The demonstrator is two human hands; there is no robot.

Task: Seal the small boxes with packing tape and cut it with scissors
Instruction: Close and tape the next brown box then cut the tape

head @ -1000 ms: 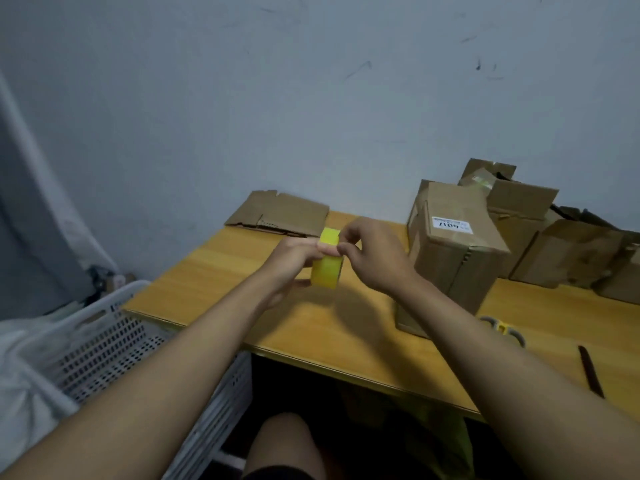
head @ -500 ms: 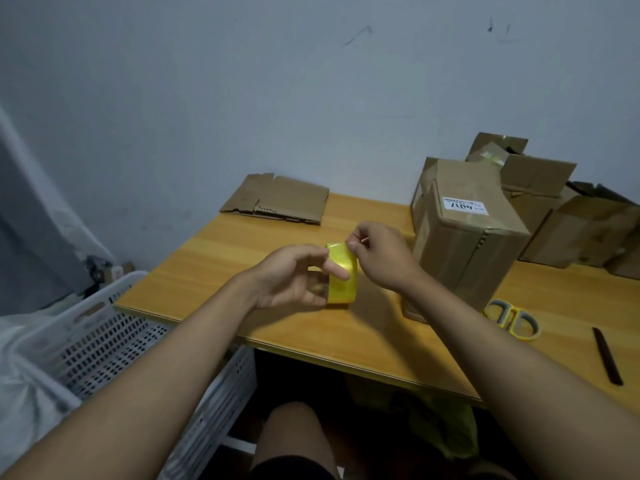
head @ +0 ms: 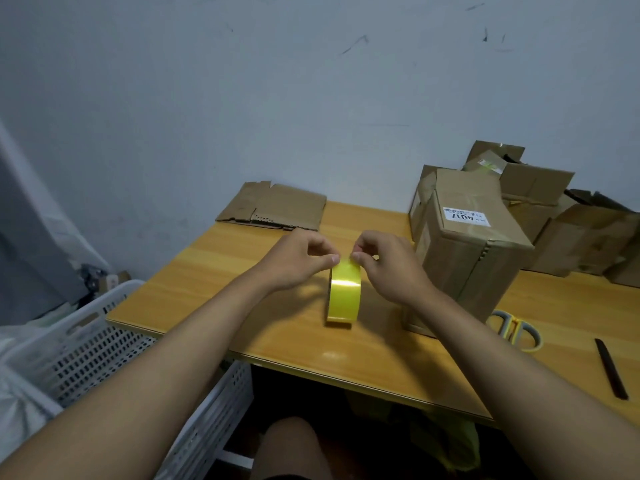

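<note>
A yellow roll of packing tape (head: pixel 344 295) stands on edge near the middle of the wooden table (head: pixel 221 271). My left hand (head: pixel 298 258) pinches the top of the roll from the left, and my right hand (head: pixel 388 265) pinches it from the right, fingertips at the tape's top edge. Just right of my right hand stands a tall cardboard box (head: pixel 464 247) with a white label. Scissors (head: pixel 516 330) with grey and yellow handles lie on the table in front of that box, partly hidden by my right forearm.
A flattened cardboard piece (head: pixel 277 207) lies at the table's back against the wall. More cardboard boxes (head: pixel 581 233) are piled at the back right. A dark narrow stick (head: pixel 611 368) lies at the right front. A white perforated basket (head: pixel 97 341) stands left of the table.
The roll has come down from mid-air and now stands on the table. Both hands shifted to its top edge, the left one no longer wrapped around its side.
</note>
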